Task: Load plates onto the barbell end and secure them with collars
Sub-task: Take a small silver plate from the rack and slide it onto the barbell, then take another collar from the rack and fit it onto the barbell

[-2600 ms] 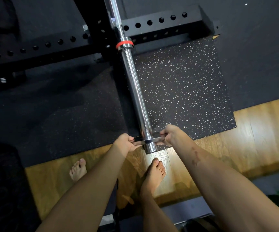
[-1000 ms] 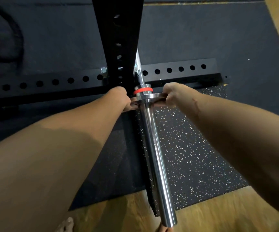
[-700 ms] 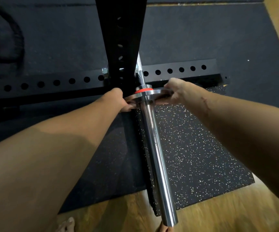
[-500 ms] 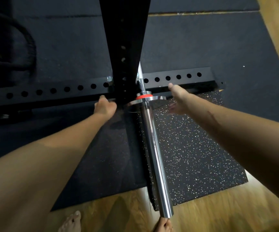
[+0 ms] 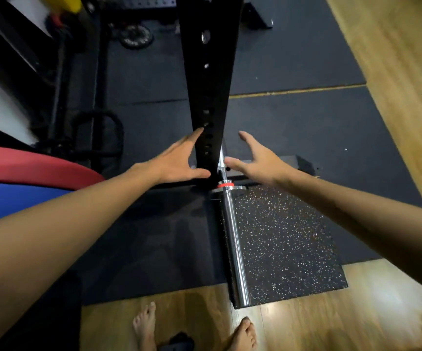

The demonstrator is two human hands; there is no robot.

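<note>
Overhead, the black upright point(image 5: 208, 79) rose through the middle of the view, with dark mats point(image 5: 293, 122) around it and wood floor point(image 5: 395, 59) to the right. Red and blue plates point(image 5: 27, 178) showed at the left edge, nearer the left arm. The bar point(image 5: 234, 247) ran lengthways from the upright toward the bare feet, its free end lying closest to the person. A small silver plate point(image 5: 237, 190) sat against the red-ringed stop, far up the sleeve and just below both hands. Left hand point(image 5: 177, 160) and right hand point(image 5: 258, 160) hung spread, fingers straight, holding nothing, one on each side of the upright. No collar could be seen. Judging by this, more loading would come from the left.
</note>
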